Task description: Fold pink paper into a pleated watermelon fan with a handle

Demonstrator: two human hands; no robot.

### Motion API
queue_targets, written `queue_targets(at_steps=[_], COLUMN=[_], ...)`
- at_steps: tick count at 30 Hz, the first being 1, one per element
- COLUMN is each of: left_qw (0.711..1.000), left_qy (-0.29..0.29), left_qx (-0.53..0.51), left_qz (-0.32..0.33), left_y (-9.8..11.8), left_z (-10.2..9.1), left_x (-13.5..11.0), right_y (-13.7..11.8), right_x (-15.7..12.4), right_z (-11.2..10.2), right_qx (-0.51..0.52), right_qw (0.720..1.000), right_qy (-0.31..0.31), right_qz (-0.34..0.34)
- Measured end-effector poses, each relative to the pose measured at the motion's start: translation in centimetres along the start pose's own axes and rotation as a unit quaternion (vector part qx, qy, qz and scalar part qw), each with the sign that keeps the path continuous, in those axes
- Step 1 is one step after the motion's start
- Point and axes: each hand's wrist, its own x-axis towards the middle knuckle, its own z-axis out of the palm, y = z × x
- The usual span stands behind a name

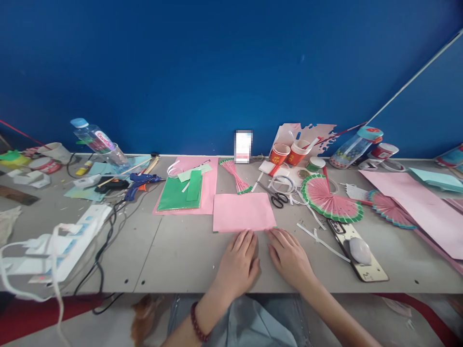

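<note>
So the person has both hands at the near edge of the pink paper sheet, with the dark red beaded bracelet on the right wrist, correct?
Not quite: the head view shows the dark red beaded bracelet on the left wrist. The left hand and right hand are indeed at the near edge of the pink paper sheet.

The left hand [238,260] and right hand [290,253] lie palms down, near each other; fingers [245,242] extended forward; both forearms [336,308] converge.

Front sheet [244,212]: smooth matt ppr. Left bottle [102,142]: glossy plstc. Tabletop [181,260]: matt.
</note>
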Motion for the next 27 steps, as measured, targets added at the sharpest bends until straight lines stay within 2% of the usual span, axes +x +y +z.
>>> queue_targets(at_steps=[6,10,14,17,21,24,27], left_qw=[1.0,1.0,1.0,0.999,0.995,0.993,0.996], left_qy=[0.01,0.012,0.01,-0.007,-0.023,-0.033,-0.036], left_qx=[-0.001,-0.014,-0.018,0.031,0.062,0.057,0.03], left_qz=[0.004,0.004,0.004,0.014,0.077,0.1,0.078], left_y=[0.1,-0.3,-1.7,-3.1,-4.7,-5.1,-5.0], left_z=[0.0,-0.7,-2.0,-2.8,-3.3,-3.6,-3.7], left_x=[0.0,0.3,1.5,2.8,4.0,4.4,4.6], right_y=[-0.4,-0.4,-0.3,-0.2,0.2,0.7,1.4], right_x=[0.1,0.0,-0.1,-0.2,0.0,0.8,2.2], right_z=[0.0,0.0,0.1,0.2,0.1,-0.2,-0.9], right_qx=[-0.008,-0.002,0.013,0.023,0.041,0.066,0.109], right_qw=[1.0,1.0,0.999,0.999,0.998,0.997,0.994], right_qy=[0.011,0.021,0.022,0.025,0.02,0.008,-0.01], right_qz=[0.003,0.01,0.021,0.028,0.031,0.032,0.029])
